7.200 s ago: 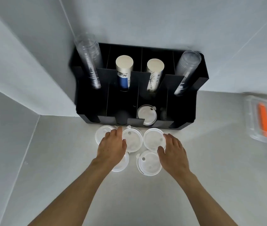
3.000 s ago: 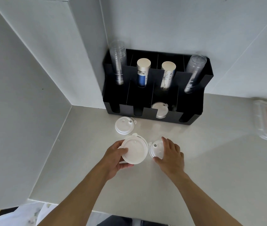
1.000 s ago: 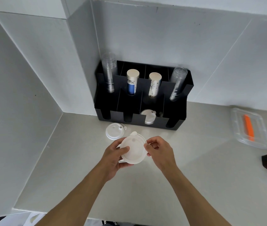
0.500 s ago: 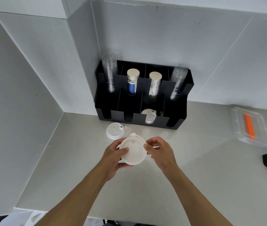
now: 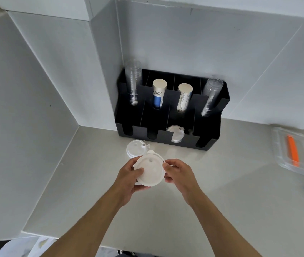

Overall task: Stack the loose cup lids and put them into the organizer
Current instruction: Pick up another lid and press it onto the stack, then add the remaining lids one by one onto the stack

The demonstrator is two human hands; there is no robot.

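Above the pale countertop (image 5: pixel 221 191), in the head view, we see both hands holding a stack of white cup lids (image 5: pixel 149 170) between them, lifted clear of the surface. The left hand (image 5: pixel 129 179) is clamped on the stack's left edge, thumb pressed on the top face and fingers curled underneath; the right hand (image 5: pixel 180 173) pinches the right edge with its fingertips closed on the rim. How many lids the stack holds we cannot tell. Just beyond it, partly hidden by its far edge, a single loose lid (image 5: pixel 135 148) lies flat on the countertop, near the front of the black organizer (image 5: pixel 167 140). The organizer stands against the white wall in the corner. One more lid (image 5: pixel 175 134) leans in its third front compartment from the left. In the back compartments stand two stacks of clear cups (image 5: pixel 133 84), one at each end, and two stacks of paper cups (image 5: pixel 159 93) between them. Well to the right, a clear plastic box (image 5: pixel 295 151) holds an orange object (image 5: pixel 293 153).
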